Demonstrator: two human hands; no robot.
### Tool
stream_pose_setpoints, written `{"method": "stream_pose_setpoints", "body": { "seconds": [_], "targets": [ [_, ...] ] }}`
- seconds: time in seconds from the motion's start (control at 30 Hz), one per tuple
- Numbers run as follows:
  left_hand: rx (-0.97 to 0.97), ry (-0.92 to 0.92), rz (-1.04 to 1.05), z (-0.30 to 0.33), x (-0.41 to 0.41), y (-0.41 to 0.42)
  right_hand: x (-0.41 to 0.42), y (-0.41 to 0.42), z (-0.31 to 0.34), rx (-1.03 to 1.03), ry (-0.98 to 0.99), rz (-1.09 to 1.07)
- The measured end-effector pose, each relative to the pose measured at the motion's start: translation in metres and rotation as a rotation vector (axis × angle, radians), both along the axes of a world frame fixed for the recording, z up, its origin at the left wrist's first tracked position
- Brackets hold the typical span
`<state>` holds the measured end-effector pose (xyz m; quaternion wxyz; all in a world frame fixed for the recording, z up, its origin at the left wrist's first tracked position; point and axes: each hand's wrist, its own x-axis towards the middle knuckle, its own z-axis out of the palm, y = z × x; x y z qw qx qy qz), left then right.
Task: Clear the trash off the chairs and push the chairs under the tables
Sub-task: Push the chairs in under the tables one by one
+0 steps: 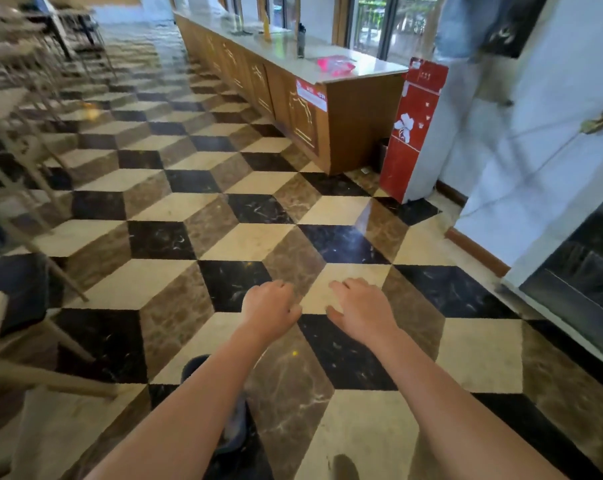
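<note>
Left hand (pixel 270 308): held out low over the floor, fingers loosely curled under, nothing in it. Right hand (pixel 360 308): alongside and apart from the left, fingers relaxed and slightly spread, likewise holding nothing. Glossy marble floor in cream, brown and black cube-pattern tiles (pixel 244 209): fills the middle of the view; both hands hang above it, touching nothing. Pale wooden chairs with slanted legs (pixel 26 157): ranked along the left edge, blurred; whether any trash lies on their seats cannot be told, and the tables they belong to are not clearly seen. Nearest pale chair (pixel 2 344): at lower left, a seat corner and legs only. Long brown wooden worktop with pale stone top (pixel 293 84): runs away on the right, carrying a pink packet (pixel 334 64) and a dark bottle (pixel 300 43). Red upright cabinet with white flower print (pixel 410 133): at the worktop's near end. Step in hand, as judged: transit between chairs, no chair or trash being handled. Next move calls for turning left toward the chair row, checking each seat, then gripping a backrest to push it in.
</note>
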<state>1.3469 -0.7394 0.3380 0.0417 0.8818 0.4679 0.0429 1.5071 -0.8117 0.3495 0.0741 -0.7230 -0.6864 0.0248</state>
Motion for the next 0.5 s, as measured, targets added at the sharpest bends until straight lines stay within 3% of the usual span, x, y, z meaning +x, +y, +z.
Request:
{"method": "stream_pose_setpoints", "body": {
  "seconds": [0.2, 0.5],
  "targets": [
    [0.021, -0.034, 0.231, 0.011, 0.015, 0.094, 0.03, 0.14, 0.005, -0.02, -0.012, 0.247],
    [-0.01, -0.015, 0.487, -0.007, -0.017, 0.242, -0.005, 0.33, -0.012, -0.043, -0.012, 0.519]
  ]
}}
